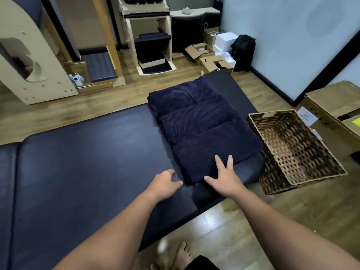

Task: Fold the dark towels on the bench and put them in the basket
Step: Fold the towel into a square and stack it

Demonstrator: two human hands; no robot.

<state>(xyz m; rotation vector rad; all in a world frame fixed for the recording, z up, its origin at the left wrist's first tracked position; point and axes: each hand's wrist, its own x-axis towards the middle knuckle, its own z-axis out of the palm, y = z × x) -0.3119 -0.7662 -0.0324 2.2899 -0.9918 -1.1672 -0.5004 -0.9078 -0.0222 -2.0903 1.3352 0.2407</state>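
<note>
Three folded dark navy towels lie in an overlapping row on the right end of the dark padded bench [81,152]: the nearest towel [212,151], a middle towel [196,119] and a far towel [181,94]. My right hand [224,176] rests flat on the near edge of the nearest towel, fingers spread. My left hand [165,184] hovers at that towel's left corner with fingers loosely curled, holding nothing. An empty wicker basket [319,166] stands on the floor just right of the bench end.
Cardboard boxes [335,106] stand right of the basket. More boxes and a black backpack [243,49] sit by the far wall. Wooden exercise equipment [29,61] stands at the back left. My bare feet [181,256] are on the wood floor by the bench's near edge.
</note>
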